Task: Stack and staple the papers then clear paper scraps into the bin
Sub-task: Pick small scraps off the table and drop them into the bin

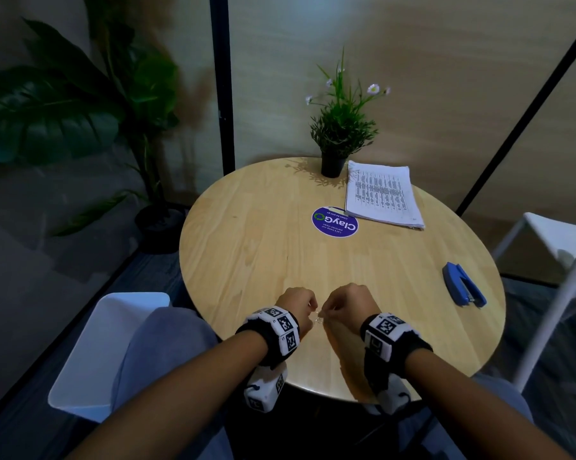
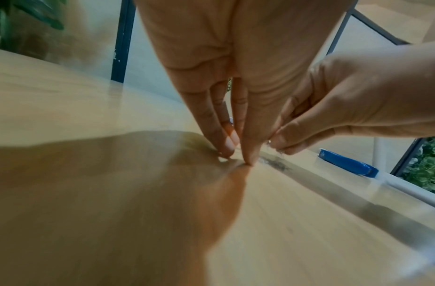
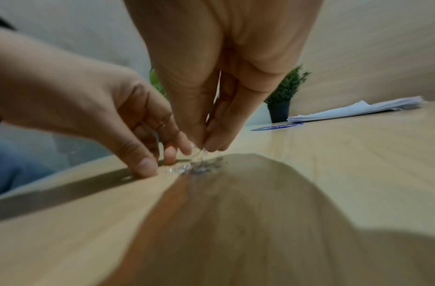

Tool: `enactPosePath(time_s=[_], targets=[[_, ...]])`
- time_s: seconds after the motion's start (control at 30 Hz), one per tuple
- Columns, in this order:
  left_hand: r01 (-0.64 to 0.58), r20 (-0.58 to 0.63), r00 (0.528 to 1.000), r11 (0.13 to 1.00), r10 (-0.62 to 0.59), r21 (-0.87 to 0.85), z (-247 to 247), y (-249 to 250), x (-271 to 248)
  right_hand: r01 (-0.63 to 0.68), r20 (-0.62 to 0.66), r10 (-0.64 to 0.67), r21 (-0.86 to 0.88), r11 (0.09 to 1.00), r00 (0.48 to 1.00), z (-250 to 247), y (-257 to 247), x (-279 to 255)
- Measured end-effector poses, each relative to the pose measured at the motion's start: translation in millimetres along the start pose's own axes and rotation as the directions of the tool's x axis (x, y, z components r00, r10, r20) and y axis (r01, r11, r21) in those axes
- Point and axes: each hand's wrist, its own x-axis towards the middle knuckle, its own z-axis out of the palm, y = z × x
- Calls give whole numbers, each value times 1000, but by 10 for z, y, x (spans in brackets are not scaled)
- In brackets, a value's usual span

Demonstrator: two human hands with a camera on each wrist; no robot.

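Note:
Near the front edge of the round wooden table, my two hands work close together over a little pile of shiny scraps. My right hand pinches some of these scraps between thumb and fingertips, just above the pile. My left hand touches the tabletop beside the pile with its thumb and fingertips, and I see nothing held in it. A stack of printed papers lies at the far right. A blue stapler lies at the right edge. A white bin stands on the floor to my left.
A small potted plant stands at the table's far edge beside the papers. A round purple sticker sits on the tabletop. A white chair stands to the right. A large leafy plant fills the left corner.

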Motion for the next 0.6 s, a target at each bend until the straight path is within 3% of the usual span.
enactPosePath(time_s=[0.23, 0.5, 0.6], targets=[[-2, 41, 999, 1000, 3, -28, -21, 46, 93, -50, -107, 85, 296, 954, 991, -207, 111, -19], [13, 19, 1000, 981, -10, -193, 93, 225, 174, -98, -106, 146, 367, 925, 984, -216, 247, -44], [9, 0, 1000, 988, -9, -156, 126, 243, 166, -123, -113, 181, 396, 910, 977, -249, 352, -64]])
